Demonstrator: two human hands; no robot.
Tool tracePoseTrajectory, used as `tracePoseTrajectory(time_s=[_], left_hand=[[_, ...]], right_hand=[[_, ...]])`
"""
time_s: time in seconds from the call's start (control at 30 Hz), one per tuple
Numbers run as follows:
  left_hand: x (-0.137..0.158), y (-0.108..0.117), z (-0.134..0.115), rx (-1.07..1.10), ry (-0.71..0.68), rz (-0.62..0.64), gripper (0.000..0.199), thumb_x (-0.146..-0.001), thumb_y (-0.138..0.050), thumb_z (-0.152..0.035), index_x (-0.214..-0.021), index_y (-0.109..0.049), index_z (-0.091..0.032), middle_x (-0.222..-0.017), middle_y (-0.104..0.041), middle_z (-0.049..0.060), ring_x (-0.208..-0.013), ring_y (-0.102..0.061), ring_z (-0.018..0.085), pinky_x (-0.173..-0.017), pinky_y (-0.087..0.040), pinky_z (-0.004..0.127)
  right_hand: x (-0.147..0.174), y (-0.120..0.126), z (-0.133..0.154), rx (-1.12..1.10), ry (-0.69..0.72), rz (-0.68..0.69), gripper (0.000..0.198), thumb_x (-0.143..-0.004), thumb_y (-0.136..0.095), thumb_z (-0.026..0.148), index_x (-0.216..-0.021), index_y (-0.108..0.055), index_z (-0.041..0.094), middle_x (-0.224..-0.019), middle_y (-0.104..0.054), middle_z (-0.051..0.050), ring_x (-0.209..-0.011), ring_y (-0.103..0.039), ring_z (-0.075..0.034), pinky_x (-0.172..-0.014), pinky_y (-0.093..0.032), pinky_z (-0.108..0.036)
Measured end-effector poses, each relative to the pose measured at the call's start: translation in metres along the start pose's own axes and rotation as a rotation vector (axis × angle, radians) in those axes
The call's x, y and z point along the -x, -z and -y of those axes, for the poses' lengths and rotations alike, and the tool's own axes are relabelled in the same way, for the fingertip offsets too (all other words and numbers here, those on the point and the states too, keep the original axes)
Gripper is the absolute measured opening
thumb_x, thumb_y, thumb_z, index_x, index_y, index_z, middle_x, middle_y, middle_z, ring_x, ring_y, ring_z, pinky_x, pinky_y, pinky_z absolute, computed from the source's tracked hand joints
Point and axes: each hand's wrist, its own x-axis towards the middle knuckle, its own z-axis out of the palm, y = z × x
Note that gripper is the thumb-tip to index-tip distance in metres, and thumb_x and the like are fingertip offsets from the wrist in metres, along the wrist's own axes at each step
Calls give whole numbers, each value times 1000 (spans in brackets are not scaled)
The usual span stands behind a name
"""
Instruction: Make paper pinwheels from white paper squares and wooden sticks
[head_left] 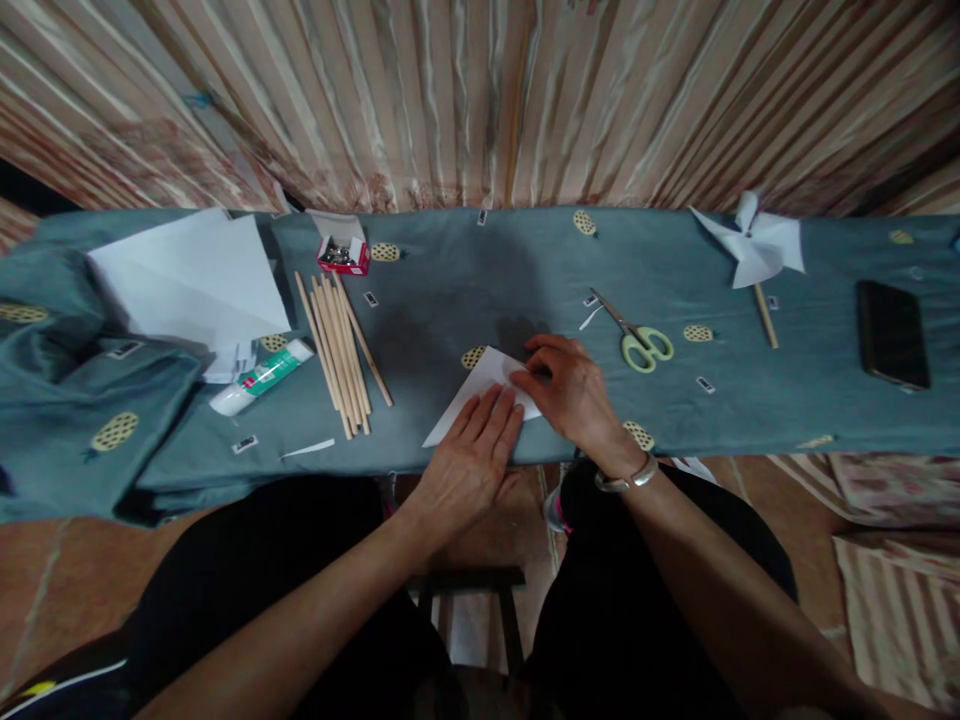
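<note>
"Along the near edge of the cloth [450, 300], where's the folded paper [482, 374]?"

"Beneath both hands, long side running left to right. Left hand [469, 455] lies flat across it; right hand [571, 392] curls over the right end, whether pinching I can't tell."

"Containers?"

"Open red box [358, 264], small metal pieces [337, 250] inside."

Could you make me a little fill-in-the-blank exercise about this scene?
1. The left hand and right hand both touch a piece of paper coloured ____.
2. The metal bracelet is worn on the person's ____ wrist.
3. The scissors have handles coloured light ____.
4. In the picture, the green-and-white tube lies to the ____ of the wooden sticks.

Missing words: white; right; green; left.
</note>
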Motion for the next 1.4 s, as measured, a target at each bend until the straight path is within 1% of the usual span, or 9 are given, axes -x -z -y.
tracePoseTrajectory(time_s=[0.3,0.37,0.43,0.5,0.63,0.77,0.93,1.17,1.4], left_hand=[[1,-3,-1,-53,-17,42,71,-89,-62,-37,-143,-36,1,-150,-38,28,-143,-31,41,-116,-32,53],[0,-3,-1,-54,-18,46,71,-88,-63,-35,-143,-36,1,-151,-37,27,-143,-30,41,-116,-32,53],[0,-2,0,-50,-14,49,71,-88,-64,-34,-143,-36,1,-152,-36,27,-143,-30,41,-116,-32,54],[0,-2,-1,-45,-10,50,72,-87,-64,-34,-144,-36,1,-152,-36,27,-143,-30,42,-116,-31,54],[-1,-1,-1,-30,-5,49,71,-87,-63,-32,-144,-35,1,-153,-35,27,-144,-27,41,-117,-30,54],[-1,-2,1,-32,-3,42,67,-88,-60,-28,-145,-35,-1,-153,-36,25,-145,-28,39,-117,-31,53],[5,-3,4,-69,-37,16,68,-87,-62,-24,-144,-35,0,-153,-35,26,-145,-28,39,-116,-33,52],[37,5,19,-111,-26,-1,71,-86,-64,-24,-145,-33,0,-152,-37,27,-145,-29,37,-116,-34,52],[72,13,34,-171,2,-55,74,-91,-52,-20,-154,-14,-6,-148,-43,27,-142,-36,35,-109,-43,52]], right_hand=[[0,0,-1,37,44,-4,11,-82,-67,21,-72,-63,19,-105,-71,-12,-100,-63,-27,-92,-50,-43],[4,2,1,71,86,-1,9,-85,-63,24,-82,-66,16,-109,-70,-14,-103,-63,-28,-94,-49,-43],[11,6,3,133,110,-2,24,-89,-59,32,-103,-66,13,-120,-66,-17,-112,-60,-31,-98,-46,-46],[22,9,6,208,99,-21,43,-92,-55,40,-122,-59,10,-133,-59,-20,-121,-54,-34,-102,-43,-50],[42,10,9,294,54,-65,58,-94,-48,46,-137,-48,7,-144,-48,-24,-134,-44,-36,-108,-36,-54],[51,5,4,284,38,-66,58,-97,-43,44,-142,-42,8,-147,-44,-24,-141,-36,-33,-111,-32,-53],[57,11,-13,270,-29,-70,59,-99,-40,47,-143,-40,8,-149,-43,-24,-143,-35,-32,-112,-32,-52],[62,23,-34,229,-103,-123,57,-99,-38,47,-141,-44,9,-148,-43,-24,-141,-36,-33,-110,-36,-54],[62,23,-39,165,-91,-140,46,-98,-42,39,-137,-50,15,-146,-46,-20,-139,-39,-32,-109,-38,-56]])
